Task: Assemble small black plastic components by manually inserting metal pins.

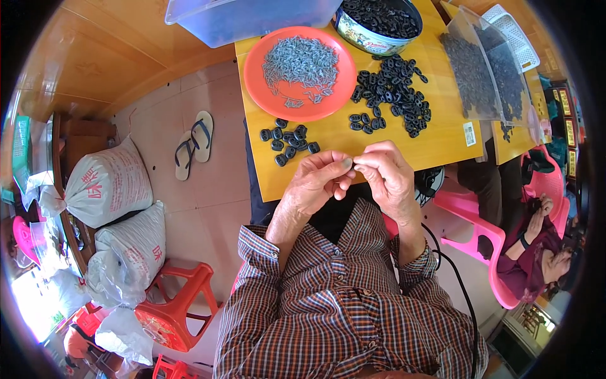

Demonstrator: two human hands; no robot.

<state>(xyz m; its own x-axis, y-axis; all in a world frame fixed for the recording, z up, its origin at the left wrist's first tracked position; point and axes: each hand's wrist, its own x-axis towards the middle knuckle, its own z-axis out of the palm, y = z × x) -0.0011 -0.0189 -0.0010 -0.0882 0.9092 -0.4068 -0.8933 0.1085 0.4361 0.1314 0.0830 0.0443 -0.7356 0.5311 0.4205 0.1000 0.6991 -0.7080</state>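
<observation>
My left hand [320, 181] and my right hand [386, 175] meet just off the table's near edge, thumbs and fingertips pinched together. Between them is a tiny dark piece, mostly covered by the fingers, so its kind cannot be made out. Beyond my left hand lies a small group of black oval pieces with two holes [278, 134]. A larger heap of loose black oval pieces [394, 85] spreads over the table past my right hand. An orange-red plate [255, 79] holds a pile of small silver metal pieces [300, 60], thin and spring-like.
On the yellow table [435, 136] stand a round tin [372, 43] and clear bins [470, 76] of black parts. A blue-tinted clear tub [252, 19] sits at the far left. A person [527, 252] is at the right by pink chairs [470, 221]. White sacks [113, 183], a red stool [173, 306] and flip-flops [192, 145] are on the left.
</observation>
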